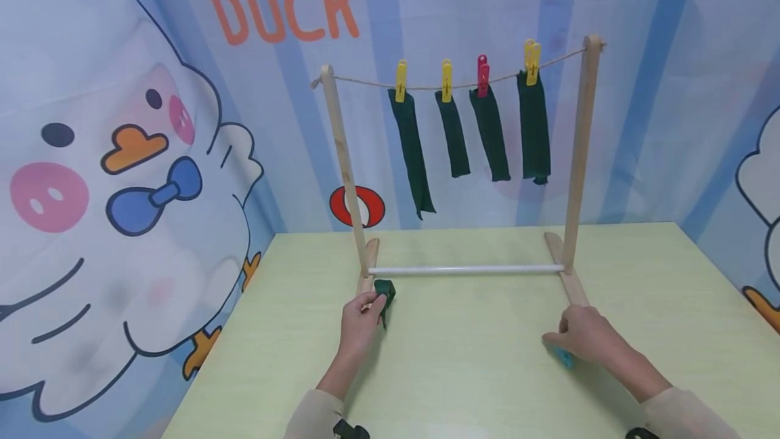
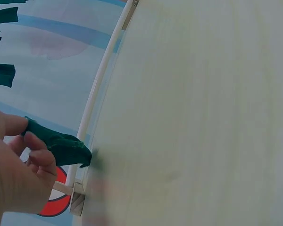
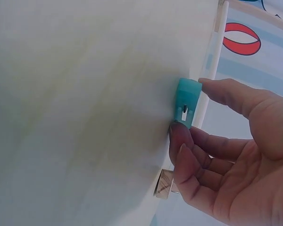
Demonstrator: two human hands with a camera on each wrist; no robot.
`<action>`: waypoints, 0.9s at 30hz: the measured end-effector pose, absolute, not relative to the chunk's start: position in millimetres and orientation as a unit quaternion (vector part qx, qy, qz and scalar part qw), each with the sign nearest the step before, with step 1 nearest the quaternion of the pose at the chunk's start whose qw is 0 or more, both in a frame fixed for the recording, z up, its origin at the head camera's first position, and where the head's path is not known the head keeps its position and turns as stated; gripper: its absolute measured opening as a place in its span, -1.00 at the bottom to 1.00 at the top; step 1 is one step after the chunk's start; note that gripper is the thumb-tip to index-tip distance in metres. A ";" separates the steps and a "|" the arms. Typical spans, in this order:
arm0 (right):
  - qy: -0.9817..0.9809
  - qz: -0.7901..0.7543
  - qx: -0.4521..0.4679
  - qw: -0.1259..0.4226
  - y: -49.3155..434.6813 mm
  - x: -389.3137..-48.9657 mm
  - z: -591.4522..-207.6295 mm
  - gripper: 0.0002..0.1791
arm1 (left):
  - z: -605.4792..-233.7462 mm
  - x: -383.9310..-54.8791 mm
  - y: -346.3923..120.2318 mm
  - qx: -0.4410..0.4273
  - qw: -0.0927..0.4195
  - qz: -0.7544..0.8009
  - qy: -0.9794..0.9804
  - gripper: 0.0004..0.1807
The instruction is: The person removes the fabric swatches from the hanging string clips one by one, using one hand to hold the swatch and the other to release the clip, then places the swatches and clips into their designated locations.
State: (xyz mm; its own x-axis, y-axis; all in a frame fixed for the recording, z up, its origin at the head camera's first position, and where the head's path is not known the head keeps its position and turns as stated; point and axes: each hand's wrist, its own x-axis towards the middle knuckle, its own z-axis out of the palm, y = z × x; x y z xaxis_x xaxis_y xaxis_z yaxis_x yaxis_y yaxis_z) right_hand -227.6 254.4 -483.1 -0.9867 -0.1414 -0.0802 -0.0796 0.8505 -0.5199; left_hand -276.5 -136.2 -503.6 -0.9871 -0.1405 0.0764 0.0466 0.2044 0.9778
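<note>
The hands are well apart above the near half of the desk (image 1: 469,351), each closed on something. Toward the desk's left edge, the left hand (image 1: 359,322) pinches a green strip (image 1: 386,288) between thumb and fingers; the strip sticks out past the fingertips, with one end drooping. It is just beside the left foot of the rack (image 1: 583,154), near the left end of the white bar (image 1: 463,269). Toward the desk's right edge, the right hand (image 1: 583,334) holds a blue peg (image 3: 188,89) between the thumb at its wide end and the fingers at the other, by the near end of the rack's right foot. Whether the peg touches the desk I cannot tell.

The rack stands near the desk's far edge. From its rope (image 1: 365,81) hang four more strips (image 1: 413,154), under three yellow pegs (image 1: 447,81) and one red peg (image 1: 483,81). A backdrop (image 1: 426,12) with a cartoon duck (image 1: 91,276) rises behind the desk.
</note>
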 end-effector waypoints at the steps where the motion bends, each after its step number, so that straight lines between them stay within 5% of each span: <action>1: 0.960 -0.266 -0.058 0.058 254.3 -227.8 -482.7 -0.71 | -504.1 -276.3 -136.6 0.031 0.077 -0.621 -0.780 -0.74; 18: 0.963 -0.255 -0.062 0.065 254.3 -230.3 -482.4 -0.71 | -505.3 -264.3 -149.6 0.053 0.043 -0.502 -0.862 -0.77; 27: 0.962 -0.256 -0.063 0.066 251.9 -231.1 -483.0 -0.74 | -496.8 -253.0 -158.1 0.020 -0.031 -0.358 -0.933 -0.79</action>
State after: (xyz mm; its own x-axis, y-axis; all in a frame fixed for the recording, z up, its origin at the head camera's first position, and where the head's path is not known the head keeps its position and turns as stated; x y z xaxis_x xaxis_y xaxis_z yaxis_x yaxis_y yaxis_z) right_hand -231.1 251.9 -483.0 -0.9832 -0.1558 -0.0950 -0.0879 0.8607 -0.5014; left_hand -253.0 -158.1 -496.8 -0.9973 -0.0155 -0.0715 -0.0593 0.7433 0.6663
